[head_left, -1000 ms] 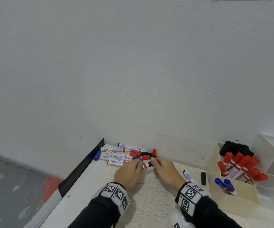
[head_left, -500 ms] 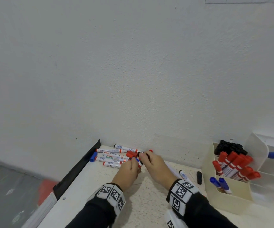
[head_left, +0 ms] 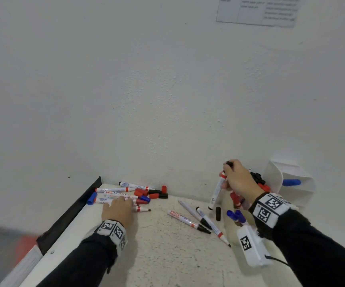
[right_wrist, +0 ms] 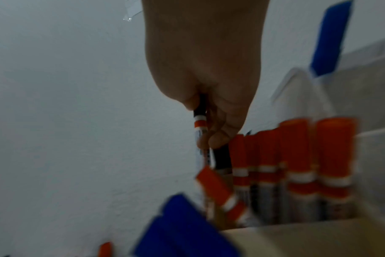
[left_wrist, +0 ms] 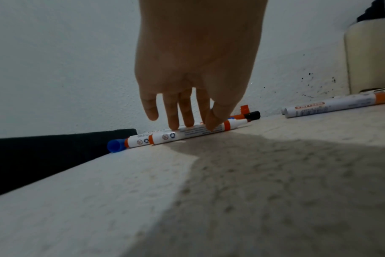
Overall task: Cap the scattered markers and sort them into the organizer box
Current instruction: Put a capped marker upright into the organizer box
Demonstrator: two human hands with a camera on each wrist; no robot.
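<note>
My right hand [head_left: 228, 176] grips a white marker with a black cap [head_left: 217, 191] and holds it upright just left of the cream organizer box [head_left: 229, 228]. In the right wrist view the right hand [right_wrist: 207, 135] grips this black-capped marker [right_wrist: 200, 120] beside the red-capped markers [right_wrist: 297, 165] that stand in the box. My left hand [head_left: 127, 204] lies on the pile of markers [head_left: 115, 190] and loose caps [head_left: 155, 193] in the far left corner. In the left wrist view the left hand [left_wrist: 187, 123] has straight fingers, and their tips touch one marker [left_wrist: 187, 133].
Three uncapped markers [head_left: 188, 219] and a loose black cap [head_left: 218, 213] lie on the table between my hands. The box also holds blue markers [head_left: 234, 215] and black ones [head_left: 256, 177]. A white holder [head_left: 287, 170] behind it carries a blue marker [head_left: 291, 182]. A black strip [head_left: 70, 212] lines the table's left edge.
My right hand has left the pile and carried the black-capped marker up and to the right, beside the box. My left hand let go and now rests on the pile.
</note>
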